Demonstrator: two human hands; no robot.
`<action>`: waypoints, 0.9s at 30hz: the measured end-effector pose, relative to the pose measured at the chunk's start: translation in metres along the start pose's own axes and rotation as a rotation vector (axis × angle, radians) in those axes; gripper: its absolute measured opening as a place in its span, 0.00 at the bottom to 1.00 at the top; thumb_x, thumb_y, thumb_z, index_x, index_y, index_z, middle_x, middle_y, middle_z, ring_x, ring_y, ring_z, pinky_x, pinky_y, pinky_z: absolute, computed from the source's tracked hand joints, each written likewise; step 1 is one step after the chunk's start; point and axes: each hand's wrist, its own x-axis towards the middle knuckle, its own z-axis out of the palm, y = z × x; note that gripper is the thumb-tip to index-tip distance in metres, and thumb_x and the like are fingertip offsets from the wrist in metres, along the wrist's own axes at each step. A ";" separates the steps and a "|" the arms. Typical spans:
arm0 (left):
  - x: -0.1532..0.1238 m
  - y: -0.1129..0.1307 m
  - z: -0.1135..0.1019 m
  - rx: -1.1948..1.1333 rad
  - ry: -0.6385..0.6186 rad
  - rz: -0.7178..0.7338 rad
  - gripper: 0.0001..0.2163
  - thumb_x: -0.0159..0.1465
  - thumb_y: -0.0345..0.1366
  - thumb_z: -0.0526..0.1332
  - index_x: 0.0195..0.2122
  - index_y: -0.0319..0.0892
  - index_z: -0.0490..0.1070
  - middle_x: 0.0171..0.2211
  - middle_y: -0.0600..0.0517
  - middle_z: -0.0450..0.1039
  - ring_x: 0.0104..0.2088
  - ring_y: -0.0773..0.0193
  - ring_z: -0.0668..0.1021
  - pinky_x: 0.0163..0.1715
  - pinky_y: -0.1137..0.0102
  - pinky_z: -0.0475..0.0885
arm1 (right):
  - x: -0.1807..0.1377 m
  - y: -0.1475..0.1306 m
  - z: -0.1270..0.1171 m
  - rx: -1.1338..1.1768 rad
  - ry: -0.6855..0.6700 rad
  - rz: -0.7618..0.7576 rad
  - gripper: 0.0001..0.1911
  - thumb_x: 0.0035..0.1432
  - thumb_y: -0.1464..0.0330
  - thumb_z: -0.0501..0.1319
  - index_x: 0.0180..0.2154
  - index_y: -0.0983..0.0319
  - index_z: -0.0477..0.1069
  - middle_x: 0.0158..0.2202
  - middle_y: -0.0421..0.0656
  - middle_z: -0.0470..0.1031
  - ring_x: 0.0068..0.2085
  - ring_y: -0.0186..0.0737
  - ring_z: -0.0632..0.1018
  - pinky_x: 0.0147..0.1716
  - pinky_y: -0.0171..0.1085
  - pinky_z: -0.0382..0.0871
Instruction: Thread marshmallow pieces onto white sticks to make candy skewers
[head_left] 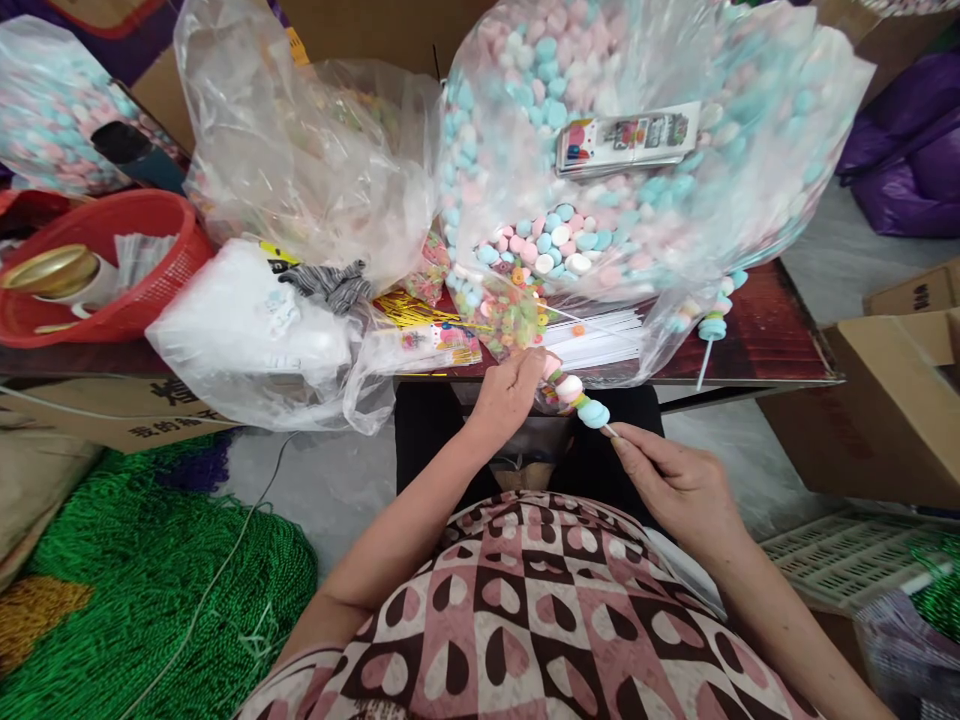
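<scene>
My right hand [675, 480] pinches the lower end of a thin white stick that carries a candy skewer [581, 398] of blue, white and pink marshmallows. My left hand [510, 390] is closed around the skewer's upper end, at the front edge of the dark red table [772, 335]. Just beyond it lie a bundle of white sticks [600, 340] and a small bag of coloured ring candies [514, 305]. A large clear bag of pink, blue and white marshmallows [637, 150] stands behind them. A finished skewer [711, 325] hangs at the table edge to the right.
A red basket [142, 285] with a gold tin lid sits at the far left. Crumpled clear bags [300, 160] and a white bag [255, 330] fill the table's middle. Cardboard boxes [892, 400] stand right, a white plastic crate [847, 555] below them, green mesh [150, 590] lower left.
</scene>
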 end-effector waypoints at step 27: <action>-0.008 0.001 0.019 -0.319 -0.009 -0.136 0.16 0.63 0.45 0.54 0.29 0.39 0.73 0.27 0.54 0.71 0.27 0.69 0.69 0.25 0.75 0.63 | -0.014 -0.016 0.038 0.272 -0.051 0.246 0.14 0.63 0.64 0.57 0.46 0.58 0.77 0.27 0.41 0.78 0.24 0.36 0.76 0.22 0.34 0.70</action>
